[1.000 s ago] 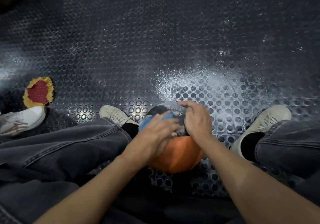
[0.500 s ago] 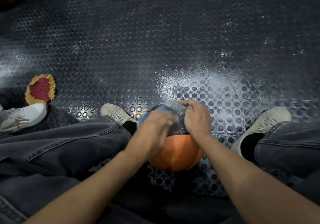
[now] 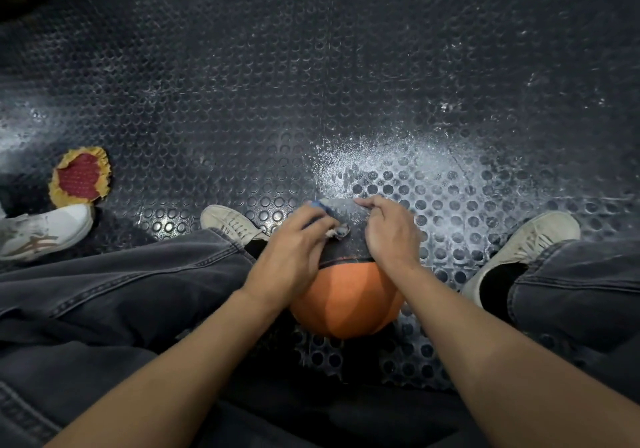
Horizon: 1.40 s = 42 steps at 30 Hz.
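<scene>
View from the head camera, looking down between the legs of a seated person. An orange ball [image 3: 346, 298], its upper part covered by a dark, dusty grey area, rests on the studded black floor mat [image 3: 311, 84] between the person's two legs, close to the body. The left hand [image 3: 294, 257] lies on the upper left of the ball with its fingers curled round a blue cloth [image 3: 320, 207], which it presses against the dark area. A pale crumpled scrap shows just beside the fingertips and is possibly a fold of the same cloth, though blur prevents certainty. The right hand [image 3: 389, 233] sits on the upper right of the ball, fingers bent and clasped over its curved top, the thumb pointing toward the left hand. The two hands are near each other but apart. White powder [image 3: 398, 156] is scattered over the mat just beyond the ball and to its right. Dark jeans [image 3: 121, 285] cover both legs. The left shoe [image 3: 230, 222], pale and laced, stands just left of the ball, and the right shoe [image 3: 533, 236] stands well to its right. At the far left lie a red and yellow object [image 3: 80, 177] and, just below it, a white shoe [image 3: 45, 234] with brown stripes
</scene>
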Available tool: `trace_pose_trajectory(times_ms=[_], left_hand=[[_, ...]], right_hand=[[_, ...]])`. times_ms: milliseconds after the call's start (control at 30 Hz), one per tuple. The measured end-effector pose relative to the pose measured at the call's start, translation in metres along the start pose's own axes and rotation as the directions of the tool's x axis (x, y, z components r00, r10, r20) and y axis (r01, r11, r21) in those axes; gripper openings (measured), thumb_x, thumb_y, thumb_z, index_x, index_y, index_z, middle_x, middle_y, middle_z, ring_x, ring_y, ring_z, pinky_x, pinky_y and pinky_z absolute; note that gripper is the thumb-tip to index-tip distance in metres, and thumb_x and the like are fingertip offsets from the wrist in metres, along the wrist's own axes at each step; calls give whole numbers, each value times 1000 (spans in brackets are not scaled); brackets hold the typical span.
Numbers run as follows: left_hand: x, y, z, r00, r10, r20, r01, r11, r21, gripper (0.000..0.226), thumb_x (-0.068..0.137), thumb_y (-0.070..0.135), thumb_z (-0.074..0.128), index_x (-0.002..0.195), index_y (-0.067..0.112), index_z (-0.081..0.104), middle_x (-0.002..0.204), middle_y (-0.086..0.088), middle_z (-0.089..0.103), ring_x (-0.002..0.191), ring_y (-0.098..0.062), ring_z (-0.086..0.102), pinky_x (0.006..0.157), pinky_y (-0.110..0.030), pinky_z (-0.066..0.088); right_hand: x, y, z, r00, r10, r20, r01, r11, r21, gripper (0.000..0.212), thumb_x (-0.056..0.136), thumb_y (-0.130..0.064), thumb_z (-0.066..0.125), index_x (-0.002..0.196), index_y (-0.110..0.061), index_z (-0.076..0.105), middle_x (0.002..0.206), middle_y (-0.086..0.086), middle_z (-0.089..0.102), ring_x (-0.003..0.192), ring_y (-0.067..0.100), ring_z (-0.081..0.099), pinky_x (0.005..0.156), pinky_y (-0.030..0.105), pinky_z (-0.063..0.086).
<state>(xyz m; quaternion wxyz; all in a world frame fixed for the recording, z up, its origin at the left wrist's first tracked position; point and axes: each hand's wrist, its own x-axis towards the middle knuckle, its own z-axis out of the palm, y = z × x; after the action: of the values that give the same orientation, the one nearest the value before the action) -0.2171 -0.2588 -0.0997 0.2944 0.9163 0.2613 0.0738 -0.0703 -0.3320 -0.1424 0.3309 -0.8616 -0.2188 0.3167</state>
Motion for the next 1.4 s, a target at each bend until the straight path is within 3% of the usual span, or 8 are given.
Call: trace_pose_trajectory(times_ms=[200, 367, 533, 633, 800, 1033, 1300, 1400], left_hand=[[-16, 7, -3, 910, 347, 227, -354, 935, -13, 33, 99, 23, 40, 112, 9, 66, 119, -7, 59, 123, -22, 49, 114, -38, 29], [-10, -5, 8, 955, -251, -161, 224, 960, -166, 24, 97, 14, 49, 112, 11, 67, 117, -1, 56, 109, -5, 50, 99, -37, 41], [-30, -5, 13, 966, 241, 90, -237, 970, -57, 31, 102, 33, 37, 123, 26, 58, 137, 8, 48, 141, -20, 32, 119, -43, 16], [-18, -18, 9, 971, -219, -90, 179, 928, -326, 27, 101, 23, 44, 115, 19, 66, 125, 6, 62, 123, -9, 52, 110, -37, 36], [-5, -43, 13, 649, -758, 74, 704, 560, -436, 36, 98, 39, 46, 115, 15, 66, 117, -2, 67, 113, -21, 57, 101, -37, 42], [-9, -40, 17, 544, -828, 137, 653, 315, -688, 33, 101, 22, 45, 75, 22, 65, 86, 6, 65, 87, -11, 59, 93, -35, 47], [1, -16, 35, 618, -785, 43, 414, 278, -867, 30, 103, 18, 40, 98, 13, 69, 97, -9, 73, 90, -16, 67, 87, -30, 52], [6, -8, 38, 661, -750, 21, 424, 351, -835, 26, 102, 22, 46, 95, 18, 71, 98, -10, 72, 91, -17, 65, 89, -35, 51]], right_hand=[[2, 9, 1, 1000, -14, -17, 15, 1000, 23, 40, 103, -16, 37, 110, -36, 72, 102, -2, 73, 72, 16, 50, 76, 37, 43], [-1, 8, 4, 999, -8, -46, 9, 1000, 16, 40, 104, -15, 37, 111, -34, 71, 85, -13, 67, 53, 6, 40, 59, 29, 30], [-6, 18, -11, 999, -15, -37, 17, 999, 49, 42, 104, -12, 37, 113, -35, 71, 112, -8, 70, 53, 8, 45, 51, 27, 34], [-8, 24, -6, 998, -33, -44, 36, 997, 71, 41, 104, -13, 37, 115, -36, 69, 111, -14, 67, 50, 10, 40, 43, 21, 28], [-9, 29, -3, 1000, 4, -17, -2, 988, 153, 31, 105, -19, 42, 112, -31, 69, 104, -15, 60, 61, 3, 43, 52, 19, 30], [-22, 64, -7, 751, 467, 467, -657, 600, 456, 44, 98, -47, 41, 87, -15, 69, 72, 5, 68, 63, 21, 64, 56, 27, 49], [-12, 63, -35, 893, 419, 163, -431, 694, 577, 57, 60, -62, 61, 98, -22, 74, 105, 9, 73, 102, 35, 67, 96, 55, 52], [-9, 40, -49, 925, 380, 18, -343, 814, 468, 30, 84, -47, 55, 95, -24, 70, 94, -3, 66, 96, 26, 62, 85, 43, 49]])
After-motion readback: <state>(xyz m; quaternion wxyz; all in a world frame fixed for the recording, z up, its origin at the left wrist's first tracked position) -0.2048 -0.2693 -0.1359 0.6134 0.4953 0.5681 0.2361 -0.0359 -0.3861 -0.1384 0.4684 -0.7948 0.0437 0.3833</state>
